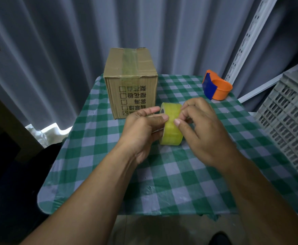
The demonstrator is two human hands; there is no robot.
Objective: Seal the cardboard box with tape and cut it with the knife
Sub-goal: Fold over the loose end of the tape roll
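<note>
One yellowish, translucent tape roll [171, 124] sits mid-frame above the checked bench [162, 174]: your left hand [141, 128] clasps it, your right hand [197, 128] pinches its surface. One taped cardboard box [130, 82] stands behind it.

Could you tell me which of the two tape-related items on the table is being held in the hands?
The yellowish transparent tape roll, held between left hand and right hand. The orange-and-blue plastic tape dispenser sits untouched at the table's far right.
</note>
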